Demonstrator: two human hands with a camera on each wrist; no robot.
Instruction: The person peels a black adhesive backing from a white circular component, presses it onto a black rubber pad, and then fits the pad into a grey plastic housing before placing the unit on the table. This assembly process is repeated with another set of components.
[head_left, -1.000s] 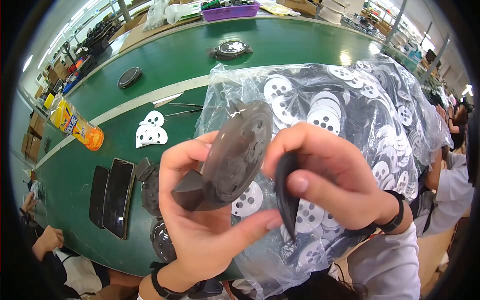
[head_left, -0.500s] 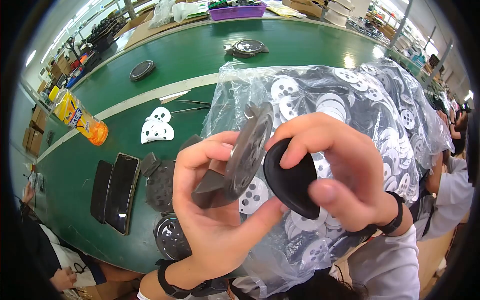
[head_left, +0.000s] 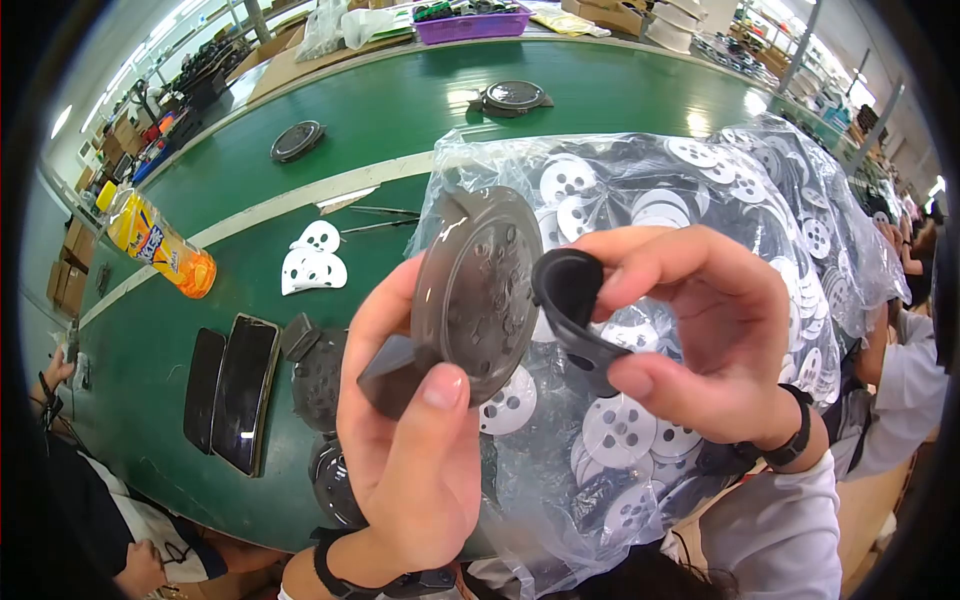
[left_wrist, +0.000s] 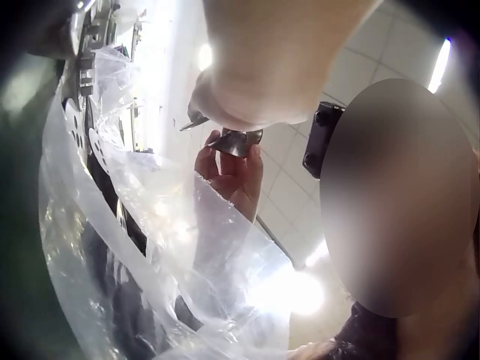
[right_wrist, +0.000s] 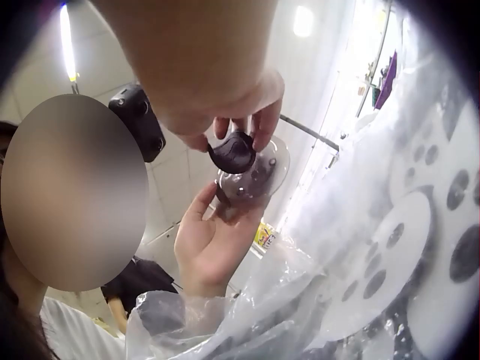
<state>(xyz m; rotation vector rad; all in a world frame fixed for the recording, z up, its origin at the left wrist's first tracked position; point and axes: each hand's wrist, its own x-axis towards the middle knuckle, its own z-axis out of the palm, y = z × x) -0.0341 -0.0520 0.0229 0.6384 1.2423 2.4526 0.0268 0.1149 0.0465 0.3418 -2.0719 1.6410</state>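
My left hand point(head_left: 415, 480) holds a translucent grey-brown round plastic housing point(head_left: 485, 290) up on its side, thumb against its lower edge. A blocky tab sticks out of the housing near the palm. Just to the right, my right hand point(head_left: 715, 330) pinches a thin black round pad point(head_left: 572, 290) between thumb and fingers, bending it into a curve. The pad's edge comes right up to the housing's face. In the right wrist view the black pad point(right_wrist: 232, 154) overlaps the clear housing point(right_wrist: 262, 180). Under both hands lies a plastic bag point(head_left: 470, 165) of white discs point(head_left: 620, 428) with holes.
Left of my hands lie two more housings point(head_left: 322, 380), a phone point(head_left: 246, 395) and a dark slab point(head_left: 204, 390). Farther off are white hole-punched pieces point(head_left: 313, 272), tweezers point(head_left: 385, 212) and a drink bottle point(head_left: 160, 245). Two round units point(head_left: 515, 95) sit on the green belt. People flank the table.
The housing has turned from nearly edge-on to show more of its face, and my left thumb has moved onto its edge. My right hand has bent the pad, which was flatter before.
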